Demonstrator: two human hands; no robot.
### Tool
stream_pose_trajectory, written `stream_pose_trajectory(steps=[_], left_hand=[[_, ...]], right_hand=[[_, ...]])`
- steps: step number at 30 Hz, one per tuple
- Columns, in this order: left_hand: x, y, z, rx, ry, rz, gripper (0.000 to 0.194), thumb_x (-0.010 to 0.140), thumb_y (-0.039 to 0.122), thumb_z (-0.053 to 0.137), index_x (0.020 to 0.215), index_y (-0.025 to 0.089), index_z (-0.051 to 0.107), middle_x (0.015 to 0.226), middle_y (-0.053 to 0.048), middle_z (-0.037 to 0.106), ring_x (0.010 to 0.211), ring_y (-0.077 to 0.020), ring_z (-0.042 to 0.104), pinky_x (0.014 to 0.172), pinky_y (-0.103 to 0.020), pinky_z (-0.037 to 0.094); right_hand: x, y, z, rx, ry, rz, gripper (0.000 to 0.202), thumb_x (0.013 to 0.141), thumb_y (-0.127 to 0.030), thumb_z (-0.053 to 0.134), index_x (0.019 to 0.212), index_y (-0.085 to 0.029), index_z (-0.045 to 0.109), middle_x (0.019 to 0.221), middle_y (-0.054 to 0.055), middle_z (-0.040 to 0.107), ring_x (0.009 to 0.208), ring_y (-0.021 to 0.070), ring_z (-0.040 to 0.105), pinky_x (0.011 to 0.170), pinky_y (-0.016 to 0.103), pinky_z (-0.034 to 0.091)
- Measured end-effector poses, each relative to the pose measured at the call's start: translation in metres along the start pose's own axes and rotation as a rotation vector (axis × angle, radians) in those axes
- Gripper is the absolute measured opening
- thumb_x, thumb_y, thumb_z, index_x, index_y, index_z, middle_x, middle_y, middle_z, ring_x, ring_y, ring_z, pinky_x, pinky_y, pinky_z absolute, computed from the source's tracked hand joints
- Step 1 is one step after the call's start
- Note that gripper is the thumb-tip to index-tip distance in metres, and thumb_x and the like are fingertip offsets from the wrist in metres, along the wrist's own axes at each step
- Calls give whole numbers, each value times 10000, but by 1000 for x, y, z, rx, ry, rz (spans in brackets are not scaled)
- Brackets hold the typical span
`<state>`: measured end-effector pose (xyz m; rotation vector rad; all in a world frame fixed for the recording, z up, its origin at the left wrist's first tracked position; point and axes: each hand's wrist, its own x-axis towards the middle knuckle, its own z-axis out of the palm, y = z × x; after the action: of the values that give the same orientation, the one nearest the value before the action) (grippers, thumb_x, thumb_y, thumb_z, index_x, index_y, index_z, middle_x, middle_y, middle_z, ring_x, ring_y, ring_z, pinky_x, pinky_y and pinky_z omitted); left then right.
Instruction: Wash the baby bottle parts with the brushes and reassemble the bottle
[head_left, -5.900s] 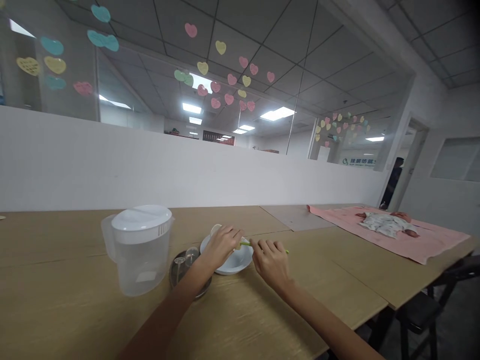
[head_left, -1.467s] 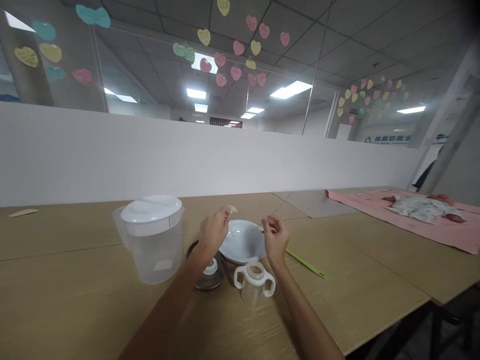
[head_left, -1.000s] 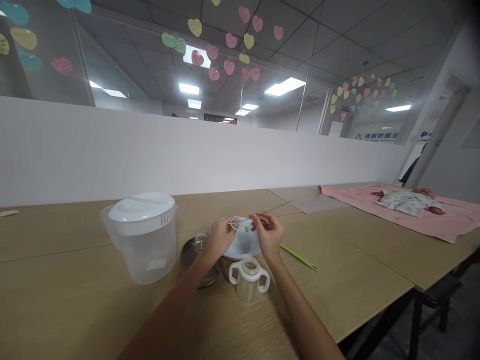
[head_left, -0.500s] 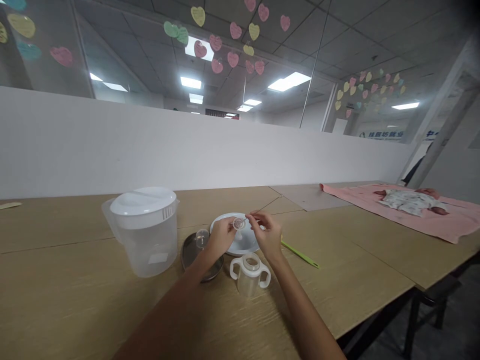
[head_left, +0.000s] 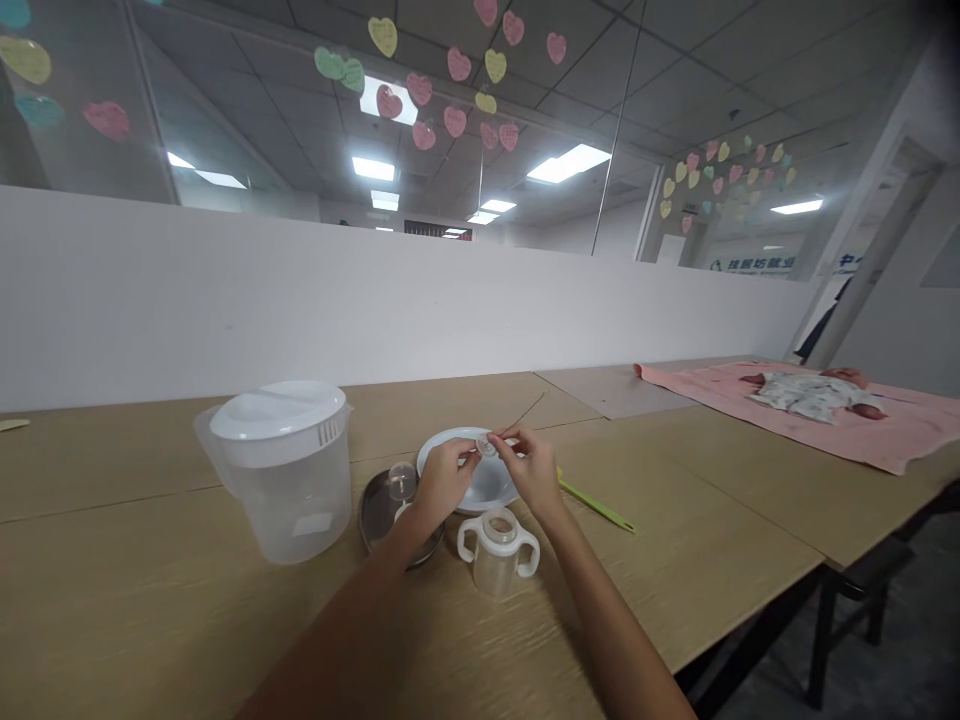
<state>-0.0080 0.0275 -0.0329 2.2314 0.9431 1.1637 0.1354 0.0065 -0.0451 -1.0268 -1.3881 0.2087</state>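
Over the white bowl [head_left: 486, 490], my left hand [head_left: 444, 482] pinches a small clear round piece [head_left: 486, 446], which looks like a baby-bottle nipple. My right hand [head_left: 531, 470] has its thumb and fingers closed at the same piece, with a thin wire-like brush [head_left: 531, 408] sticking out beyond the fingers; its tip by the piece is hidden. Below the hands stands an open baby bottle [head_left: 495, 570] with two white handles. A clear dome cap [head_left: 402, 481] sits in the dark metal tray [head_left: 369, 515] beside my left wrist.
A lidded clear pitcher [head_left: 296, 510] stands at left. The green handle of a brush [head_left: 600, 506] lies right of the bowl. A pink towel [head_left: 847, 440] with a clothed baby doll [head_left: 802, 396] is at far right. A white wall [head_left: 450, 310] closes the table's back.
My right fingers have moved in against the clear piece, and less of the thin brush sticks out beyond them. The view has shifted slightly.
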Motion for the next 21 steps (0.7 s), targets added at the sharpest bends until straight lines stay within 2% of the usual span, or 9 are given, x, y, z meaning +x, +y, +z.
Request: stream_pose_trajectory(steps=[4,7,10,13,17,21], left_hand=[[1,1,-1,3,8,-30,290,867,260,428,936,166,694,917,-35,709,841,-163,627,792,-243,469],[2,1,-3,26,-28,-40,280,857,223,435,929,154,697,901,-40,713,819,-165,626,761,-242,474],[2,0,-7,51,-44,13,269,854,226,450,930,175,704,917,-34,715,823,-166,629,766,-244,470],[2,-2,-11,24,-26,60,257,851,277,482,959,200,703,951,-29,714,827,-171,639,767,-244,472],[3,-6,-12,-38,-53,129,264,853,320,493,943,208,714,941,-28,718,836,-182,645,762,-244,470],[5,-7,-11,-88,-59,125,292,856,352,488,917,190,723,901,-37,724,799,-182,641,710,-238,469]], right_hand=[[0,1,3,17,-83,-67,204,766,-394,598,758,-194,637,1033,90,663,945,205,611,822,358,475],[0,0,2,-11,-115,-93,202,770,-392,596,745,-200,655,1023,89,669,998,219,596,884,391,444],[1,-5,-2,-23,-117,-116,185,758,-383,615,756,-211,685,1022,82,671,1003,221,600,894,389,446],[0,-14,-7,-21,-31,-213,166,772,-338,615,859,-225,700,1032,80,669,994,209,607,885,374,461],[-5,-27,-12,-69,78,-423,160,822,-235,569,928,-227,690,948,71,684,886,173,629,799,329,490],[-9,-31,-14,-144,57,-555,172,858,-176,504,884,-193,673,824,62,682,765,141,624,686,267,482]])
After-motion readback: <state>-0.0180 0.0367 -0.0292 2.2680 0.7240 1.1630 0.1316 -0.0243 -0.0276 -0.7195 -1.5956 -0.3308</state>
